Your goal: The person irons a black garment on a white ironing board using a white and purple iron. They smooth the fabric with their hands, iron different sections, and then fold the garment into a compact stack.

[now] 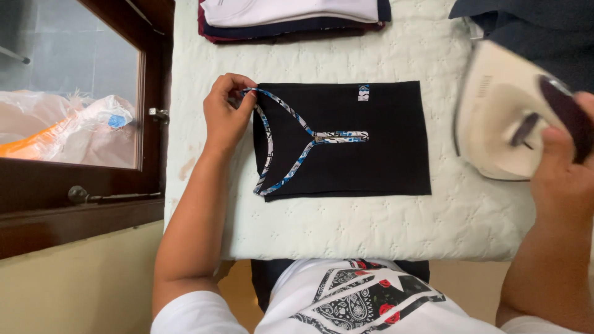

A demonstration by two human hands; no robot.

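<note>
- Centre of the padded surface (371, 229): folded black garment (346, 139), lying flat, neckline with blue-and-white patterned trim (291, 145) turned toward the window side
- Left hand (228, 114) at the garment's upper corner by the neckline; grip narrow, fingertips pinched on the trim edge, lifting it slightly off the cloth
- Right hand (566, 164) closed round the dark handle of a white iron (507, 117), held tilted above the surface, just beside the garment's far edge, soleplate not touching the fabric
- Risk, as judged: iron brought down with the left fingers close to the neckline could catch them; a lifted trim could be pressed into a crease
- Risk, as judged: iron near the surface's edge, could slip off if set down carelessly
- Further out: stack of folded clothes (291, 15) at the top, white over dark layers; dark cloth (526, 21) at the top right corner
- Left of the surface: wooden window frame (151, 124), plastic bags (68, 127) behind the glass
</note>
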